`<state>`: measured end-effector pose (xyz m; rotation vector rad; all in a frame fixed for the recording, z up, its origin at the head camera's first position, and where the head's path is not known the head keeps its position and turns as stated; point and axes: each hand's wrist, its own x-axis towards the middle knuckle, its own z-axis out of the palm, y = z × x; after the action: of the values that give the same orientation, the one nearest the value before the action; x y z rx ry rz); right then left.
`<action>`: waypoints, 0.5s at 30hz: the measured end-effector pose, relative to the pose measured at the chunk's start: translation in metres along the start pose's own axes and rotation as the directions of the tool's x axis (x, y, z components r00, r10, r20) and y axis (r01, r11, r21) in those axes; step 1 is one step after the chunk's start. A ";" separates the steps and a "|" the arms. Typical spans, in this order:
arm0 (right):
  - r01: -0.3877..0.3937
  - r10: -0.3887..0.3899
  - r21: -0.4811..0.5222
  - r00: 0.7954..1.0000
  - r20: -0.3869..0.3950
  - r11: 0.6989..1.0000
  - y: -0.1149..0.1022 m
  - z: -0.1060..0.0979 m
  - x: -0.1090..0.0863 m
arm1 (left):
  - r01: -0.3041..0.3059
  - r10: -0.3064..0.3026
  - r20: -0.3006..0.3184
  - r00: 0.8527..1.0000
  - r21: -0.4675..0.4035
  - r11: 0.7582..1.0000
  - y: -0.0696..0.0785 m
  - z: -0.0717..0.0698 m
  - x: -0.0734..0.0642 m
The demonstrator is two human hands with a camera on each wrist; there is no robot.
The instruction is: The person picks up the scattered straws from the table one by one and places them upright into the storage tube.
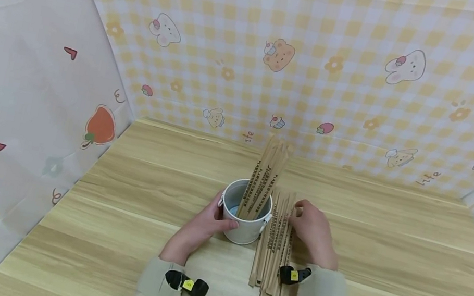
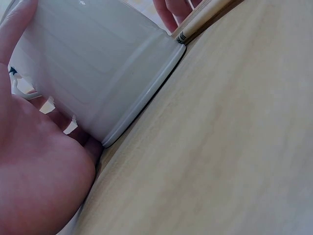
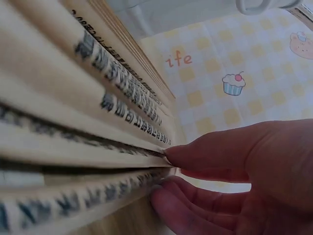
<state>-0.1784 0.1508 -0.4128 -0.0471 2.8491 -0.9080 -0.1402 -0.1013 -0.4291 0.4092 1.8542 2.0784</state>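
A small white metal bucket (image 1: 246, 232) stands upright on the table, with several paper-wrapped straws (image 1: 264, 174) leaning inside it. My left hand (image 1: 207, 221) grips the bucket from its left side, thumb across the near wall; the left wrist view shows the palm beside the bucket wall (image 2: 98, 63). Right of the bucket lies a loose row of more paper-wrapped straws (image 1: 274, 239) with dark printing. My right hand (image 1: 312, 229) pinches the far end of a wrapped straw (image 3: 88, 196) at the row's right edge, between thumb and fingers.
The wood-grain table (image 1: 408, 284) runs back to a yellow checked cloth (image 1: 327, 68) with cartoon prints. A white printed cloth (image 1: 16, 77) hangs on the left. Black wrist cameras sit on both sleeves.
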 end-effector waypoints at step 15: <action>-0.030 0.030 0.062 1.000 0.003 0.998 0.004 -0.011 0.000 | 0.027 -0.027 -0.015 1.000 -0.005 1.000 0.005 0.002 -0.001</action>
<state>-0.1801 0.1603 -0.4057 0.0024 2.8099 -0.9888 -0.1391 -0.1001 -0.4242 0.3661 1.8521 2.0738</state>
